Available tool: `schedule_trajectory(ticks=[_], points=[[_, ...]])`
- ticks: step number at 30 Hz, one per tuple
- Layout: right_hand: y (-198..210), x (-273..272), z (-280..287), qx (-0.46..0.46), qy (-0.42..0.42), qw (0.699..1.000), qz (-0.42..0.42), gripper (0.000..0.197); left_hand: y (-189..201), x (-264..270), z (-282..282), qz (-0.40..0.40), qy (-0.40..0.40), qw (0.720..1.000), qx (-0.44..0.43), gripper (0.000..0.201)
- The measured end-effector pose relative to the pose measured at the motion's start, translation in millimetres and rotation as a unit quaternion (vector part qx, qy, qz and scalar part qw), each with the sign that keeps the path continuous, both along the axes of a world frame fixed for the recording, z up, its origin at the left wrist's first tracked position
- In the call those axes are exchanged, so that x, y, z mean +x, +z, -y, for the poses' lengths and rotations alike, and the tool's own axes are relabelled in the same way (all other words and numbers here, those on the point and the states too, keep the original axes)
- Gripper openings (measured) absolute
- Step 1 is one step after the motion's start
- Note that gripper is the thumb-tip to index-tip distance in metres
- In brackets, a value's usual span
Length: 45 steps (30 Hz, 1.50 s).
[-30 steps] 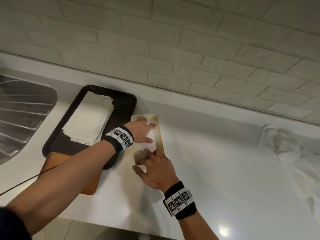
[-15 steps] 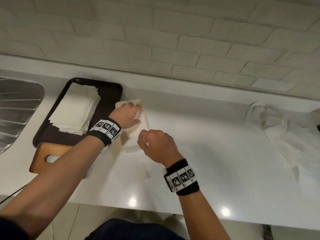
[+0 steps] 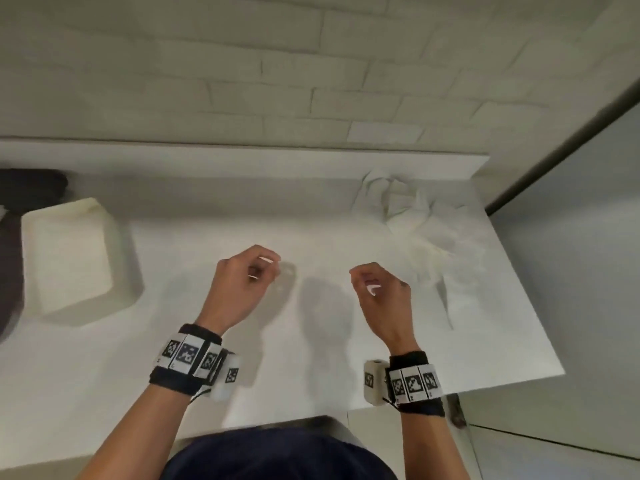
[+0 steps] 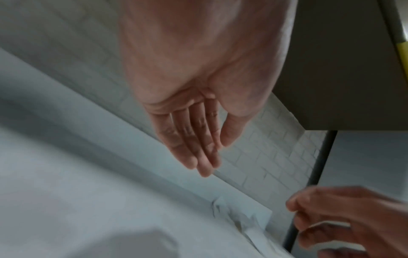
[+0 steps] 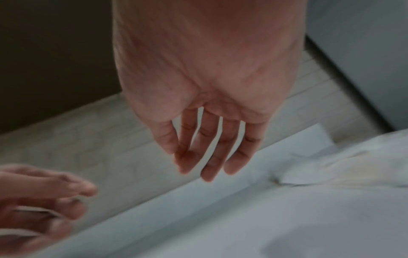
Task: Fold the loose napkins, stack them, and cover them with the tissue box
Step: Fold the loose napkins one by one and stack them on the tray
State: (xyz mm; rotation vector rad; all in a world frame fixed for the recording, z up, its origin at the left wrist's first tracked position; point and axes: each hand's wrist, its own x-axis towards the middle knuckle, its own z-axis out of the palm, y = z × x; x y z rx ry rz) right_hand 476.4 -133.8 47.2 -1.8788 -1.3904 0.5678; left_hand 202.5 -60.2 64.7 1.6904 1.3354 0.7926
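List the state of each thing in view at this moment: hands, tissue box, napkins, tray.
left hand: empty, fingers loosely curled, above the counter
right hand: empty, fingers relaxed, above the counter
tissue box: resting on the counter, far left
loose napkins: crumpled, unfolded, back right
dark tray: mostly out of view, contents hidden

- We see a white brick wall (image 3: 277, 74) running behind the white table (image 3: 207, 358), painted and evenly lit.
- We see a low white ledge (image 3: 242, 152) where the two meet.
- At the right, a dark strip (image 3: 561, 140) edges a pale grey panel (image 3: 571, 271).
- Pale flooring (image 3: 540, 459) shows below the table's right end.
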Motion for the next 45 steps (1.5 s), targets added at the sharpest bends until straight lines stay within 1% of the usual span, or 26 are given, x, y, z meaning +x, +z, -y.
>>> schedule_trajectory(ticks=[2,4,6,7,9,11,13,15,18,20,22,24,26,28,29,31,32,34,35,36,38,39,40,41,43,45], points=[[-20.6,68.1,1.7,-0.016,-0.073,0.994,0.084,0.011,-11.2,32.9,7.1,-0.005,-0.023,0.999,-0.023,0.022],[-36.1,132.0,0.3,-0.068,-0.144,0.971,0.180,0.029,-23.5,57.0,12.3,-0.017,-0.039,0.998,-0.038,0.022],[-45.7,181.6,-5.1,-0.162,-0.185,0.951,0.188,0.051,-34.0,73.2,12.5,-0.034,-0.054,0.997,-0.049,0.020],[-50.4,199.2,-9.5,-0.215,-0.183,0.943,0.178,0.058,-38.8,79.6,11.7,-0.042,-0.060,0.996,-0.056,0.020],[-56.2,216.8,-20.4,-0.288,-0.138,0.932,0.171,0.062,-48.6,91.5,8.2,-0.066,-0.071,0.993,-0.064,0.018],[-59.1,209.1,-29.6,-0.293,-0.083,0.935,0.181,0.058,-58.7,101.7,1.5,-0.097,-0.080,0.990,-0.060,0.015],[-60.0,182.7,-34.2,-0.275,-0.039,0.942,0.186,0.058,-69.5,114.3,-8.6,-0.123,-0.082,0.987,-0.054,0.010],[-62.0,146.4,-31.5,-0.278,-0.009,0.940,0.197,0.068,-78.2,128.8,-19.7,-0.144,-0.065,0.985,-0.062,0.002],[-64.3,92.2,-23.2,-0.305,0.038,0.933,0.186,0.088,-88.7,152.6,-37.1,-0.168,0.001,0.982,-0.090,0.040],[-57.0,67.8,-20.1,-0.328,0.079,0.926,0.169,0.091,-91.3,166.5,-50.8,-0.173,0.047,0.978,-0.106,0.065],[-41.2,58.9,-20.4,-0.330,0.113,0.923,0.161,0.081,-92.8,177.0,-68.0,-0.176,0.080,0.974,-0.122,0.079],[-27.9,67.2,-30.1,-0.296,0.125,0.927,0.194,0.064,-91.2,185.3,-88.2,-0.190,0.094,0.968,-0.136,0.079],[-19.2,84.9,-49.4,-0.228,0.107,0.935,0.249,0.047,-88.5,191.8,-105.5,-0.211,0.090,0.962,-0.150,0.067],[-16.6,104.9,-74.4,-0.158,0.107,0.943,0.273,0.033,-87.1,197.0,-115.9,-0.216,0.096,0.958,-0.164,0.049],[-18.1,114.9,-87.7,-0.130,0.120,0.947,0.268,0.032,-86.9,199.3,-118.8,-0.200,0.103,0.960,-0.166,0.038],[-27.4,135.9,-114.4,-0.105,0.168,0.952,0.234,0.048,-88.4,202.4,-120.8,-0.133,0.111,0.974,-0.144,0.022],[-34.5,145.7,-126.5,-0.112,0.197,0.948,0.222,0.059,-87.8,202.9,-120.8,-0.103,0.107,0.982,-0.118,0.018],[-48.2,159.3,-146.2,-0.157,0.248,0.924,0.243,0.073,-82.4,199.5,-120.1,-0.066,0.103,0.989,-0.082,0.021],[-53.3,163.4,-152.7,-0.178,0.264,0.909,0.269,0.072,-77.2,195.5,-119.7,-0.043,0.102,0.990,-0.083,0.023],[-56.3,166.6,-157.6,-0.186,0.267,0.897,0.298,0.067,-72.3,191.1,-120.8,-0.012,0.099,0.991,-0.086,0.025],[-54.6,168.2,-160.0,-0.160,0.254,0.891,0.341,0.050,-61.0,178.3,-120.3,0.064,0.097,0.989,-0.097,0.038],[-51.8,168.5,-158.4,-0.129,0.242,0.898,0.345,0.040,-52.2,171.7,-117.4,0.094,0.104,0.985,-0.104,0.047],[-49.3,169.1,-154.5,-0.099,0.228,0.909,0.334,0.031,-45.8,165.5,-113.2,0.129,0.111,0.980,-0.103,0.050],[-45.8,169.8,-150.6,-0.071,0.218,0.925,0.303,0.024,-37.2,160.4,-107.9,0.156,0.123,0.976,-0.095,0.045],[-36.0,172.0,-139.0,-0.030,0.207,0.960,0.185,0.019,-21.5,152.7,-95.4,0.200,0.146,0.966,-0.077,0.029],[-18.8,171.1,-126.8,-0.006,0.193,0.979,0.069,0.018,-17.0,143.7,-86.1,0.236,0.150,0.957,-0.075,0.030]])
